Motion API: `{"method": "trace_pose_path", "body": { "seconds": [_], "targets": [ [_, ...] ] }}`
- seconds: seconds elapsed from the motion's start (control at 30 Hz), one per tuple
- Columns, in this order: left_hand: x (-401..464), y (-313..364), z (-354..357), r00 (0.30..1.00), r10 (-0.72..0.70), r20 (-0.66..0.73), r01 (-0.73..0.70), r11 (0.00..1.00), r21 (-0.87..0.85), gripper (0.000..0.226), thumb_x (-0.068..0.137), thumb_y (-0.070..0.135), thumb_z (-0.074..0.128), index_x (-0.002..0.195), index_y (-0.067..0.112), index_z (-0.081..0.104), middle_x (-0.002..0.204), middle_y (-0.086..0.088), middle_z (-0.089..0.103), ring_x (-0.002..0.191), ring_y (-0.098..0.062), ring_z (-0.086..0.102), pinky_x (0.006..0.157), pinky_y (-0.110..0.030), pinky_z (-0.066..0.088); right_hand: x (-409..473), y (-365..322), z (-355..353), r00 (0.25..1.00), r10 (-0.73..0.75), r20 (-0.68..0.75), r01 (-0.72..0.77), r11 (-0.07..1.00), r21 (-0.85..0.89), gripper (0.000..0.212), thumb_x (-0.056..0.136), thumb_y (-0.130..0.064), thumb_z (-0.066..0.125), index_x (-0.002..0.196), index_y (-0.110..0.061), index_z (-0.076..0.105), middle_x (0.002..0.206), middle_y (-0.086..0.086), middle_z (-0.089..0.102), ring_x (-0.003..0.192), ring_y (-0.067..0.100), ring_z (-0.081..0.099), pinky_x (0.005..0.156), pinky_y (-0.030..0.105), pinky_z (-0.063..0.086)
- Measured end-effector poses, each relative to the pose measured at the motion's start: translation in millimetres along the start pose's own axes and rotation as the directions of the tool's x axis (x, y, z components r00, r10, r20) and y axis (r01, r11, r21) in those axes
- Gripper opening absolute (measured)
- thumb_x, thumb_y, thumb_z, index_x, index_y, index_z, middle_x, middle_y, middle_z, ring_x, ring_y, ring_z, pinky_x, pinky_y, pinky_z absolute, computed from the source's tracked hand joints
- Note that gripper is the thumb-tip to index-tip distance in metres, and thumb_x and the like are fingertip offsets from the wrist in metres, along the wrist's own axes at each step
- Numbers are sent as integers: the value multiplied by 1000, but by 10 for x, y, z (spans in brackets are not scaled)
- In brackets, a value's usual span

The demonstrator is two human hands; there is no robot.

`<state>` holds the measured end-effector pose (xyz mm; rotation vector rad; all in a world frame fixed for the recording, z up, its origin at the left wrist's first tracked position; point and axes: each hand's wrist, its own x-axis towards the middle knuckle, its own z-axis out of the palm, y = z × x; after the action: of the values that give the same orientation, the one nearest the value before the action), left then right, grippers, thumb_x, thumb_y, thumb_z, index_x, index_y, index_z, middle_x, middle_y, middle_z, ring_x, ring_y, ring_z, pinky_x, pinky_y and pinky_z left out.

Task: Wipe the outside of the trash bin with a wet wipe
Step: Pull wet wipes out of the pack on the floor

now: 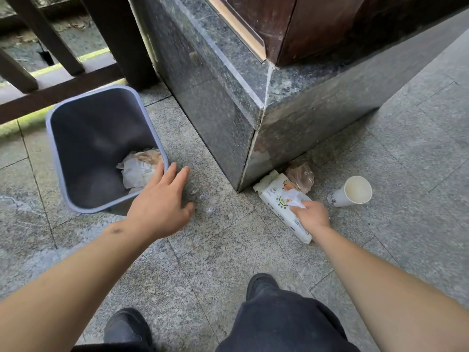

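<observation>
Grey bin point(76, 138) stands on the floor point(215, 262) by my open left hand point(162, 207), while my right hand point(311, 215) pinches a wipe point(294, 198) from the pack point(279, 199); unheld, the pack may lift or several wipes follow.

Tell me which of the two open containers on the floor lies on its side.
The white paper cup right of the wipes pack lies on its side; the grey trash bin stands upright.
</observation>
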<state>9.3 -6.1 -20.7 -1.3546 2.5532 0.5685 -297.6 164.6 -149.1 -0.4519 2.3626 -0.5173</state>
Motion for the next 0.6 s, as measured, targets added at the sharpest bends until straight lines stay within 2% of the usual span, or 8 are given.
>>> {"method": "trace_pose_path", "body": {
  "seconds": [0.1, 0.2, 0.3, 0.37, 0.43, 0.5, 0.6],
  "targets": [
    [9, 0, -9, 1000, -4, 5, 4, 1000, -13, 85, 91, 46, 56, 158, 26, 7, 166, -1, 3, 150, -20, -12, 118, -40, 9, -23, -2, -76, 998, -69, -12, 69, 997, 27, 42, 92, -34, 68, 70, 1, 60, 64, 11, 54, 64, 27, 50, 55, 34, 27],
    [13, 7, -19, 1000, -3, 10, 3, 1000, -21, 84, 91, 45, 55, 158, 25, 9, 166, -2, 4, 150, -21, -10, 118, -40, 10, -47, -28, -132, 994, -107, -17, 108, 994, 36, 40, 94, -38, 64, 68, -9, 58, 65, 4, 56, 66, 23, 50, 55, 32, 29],
    [21, -5, -34, 1000, 4, 17, -3, 1000, -21, 79, 92, 44, 55, 157, 21, 17, 166, -3, 5, 150, -23, -9, 118, -40, 9, -126, -87, -191, 971, -239, 22, 240, 968, -70, 31, 99, -36, 57, 69, -30, 58, 68, -6, 58, 69, 20, 54, 53, 29, 30],
    [33, -21, -41, 1000, 10, 27, -10, 1000, -15, 74, 92, 44, 54, 154, 17, 25, 166, -4, 5, 150, -24, -9, 118, -41, 10, -183, -127, -236, 953, -296, 64, 302, 947, -112, 17, 101, -36, 53, 92, -29, 66, 79, -4, 62, 76, 22, 58, 57, 30, 34],
    [37, -35, -46, 999, 11, 38, -10, 1000, -10, 70, 93, 45, 53, 152, 16, 30, 166, -4, 4, 150, -24, -8, 118, -41, 12, -190, -165, -282, 943, -329, 48, 332, 936, -115, 24, 103, -35, 50, 110, -17, 63, 92, 3, 66, 86, 26, 61, 65, 33, 42],
    [41, -44, -50, 999, 14, 46, -14, 1000, -12, 66, 93, 44, 53, 149, 16, 33, 166, -3, 4, 150, -23, -8, 118, -41, 14, -203, -239, -337, 942, -334, 18, 334, 936, -114, 27, 104, -34, 46, 108, -10, 58, 97, 9, 66, 90, 30, 63, 74, 41, 49],
    [47, -68, -51, 998, 24, 58, -23, 1000, -21, 63, 92, 44, 53, 146, 16, 37, 166, -3, 3, 150, -23, -8, 117, -42, 18, -215, -339, -412, 933, -361, -5, 354, 919, -171, 24, 105, -35, 41, 98, -13, 48, 87, 11, 61, 85, 35, 62, 69, 43, 46]
  ]
}}
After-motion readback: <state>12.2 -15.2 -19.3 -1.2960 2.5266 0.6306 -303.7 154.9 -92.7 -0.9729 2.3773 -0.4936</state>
